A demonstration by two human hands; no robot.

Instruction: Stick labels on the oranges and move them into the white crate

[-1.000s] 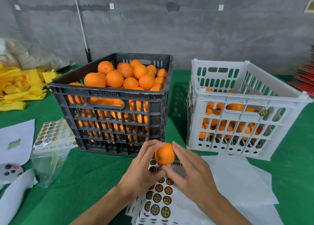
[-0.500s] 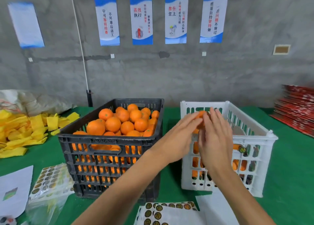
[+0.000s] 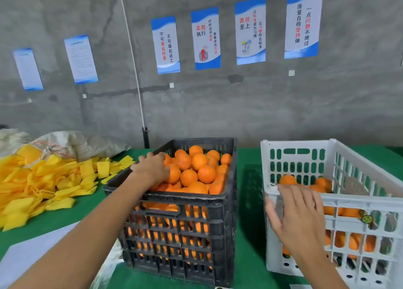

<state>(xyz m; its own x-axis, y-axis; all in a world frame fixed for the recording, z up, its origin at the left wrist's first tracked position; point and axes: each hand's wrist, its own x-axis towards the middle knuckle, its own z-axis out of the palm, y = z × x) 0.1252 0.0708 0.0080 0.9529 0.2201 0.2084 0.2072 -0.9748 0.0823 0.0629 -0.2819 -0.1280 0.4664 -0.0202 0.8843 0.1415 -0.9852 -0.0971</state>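
While the left hand point(image 3: 152, 167) reaches forward into the black plastic crate point(image 3: 181, 203), its fingers curve down over the heaped oranges point(image 3: 196, 168) at the crate's near-left side, resting on top of one fruit; whether the fingers truly grip it cannot be told, because the back of the hand hides them. That pile rises above the black crate's rim, and more oranges show through the slots in its front wall. Just to the right, with a strip of green table cover point(image 3: 248, 179) between them, stands the white crate point(image 3: 333, 201), partly filled with oranges that lie low inside it, well below its rim. The right hand point(image 3: 298, 216) hovers in front of the white crate's near-left corner, palm down, fingers straight and spread, holding nothing; the closest oranges in that crate lie just beyond its fingertips, behind the rim. A round dark label point(image 3: 366, 218) shows through the white crate's front slots, to the right of that hand. On the far left of the table lies a heap of yellow foam pieces point(image 3: 43, 179) with a pale sack point(image 3: 72, 142) behind it. White paper point(image 3: 32, 253) sits at the near-left edge. Blue-and-white posters point(image 3: 206, 38) hang on the grey concrete wall behind.
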